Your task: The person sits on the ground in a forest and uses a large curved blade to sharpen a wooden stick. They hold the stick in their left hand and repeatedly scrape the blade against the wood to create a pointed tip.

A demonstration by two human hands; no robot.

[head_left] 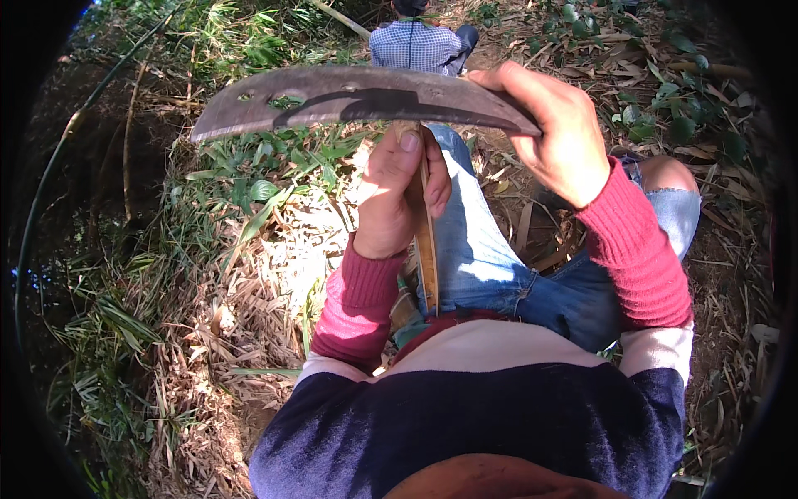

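Observation:
A broad curved machete blade with several holes lies sideways in front of me, its wide end to the left. My right hand is closed around its narrow right end; any handle is hidden by the palm. My left hand grips a slim bamboo strip that stands nearly upright, thumb along its upper part. The strip's top meets the lower edge of the blade; I cannot tell whether the blade has cut into it. Its lower end reaches down to my waist.
My bent legs in blue jeans are below the hands. A person in a checked shirt sits ahead, facing away. Dry bamboo leaves litter the ground, with green plants at both sides and a thin curved stem at far left.

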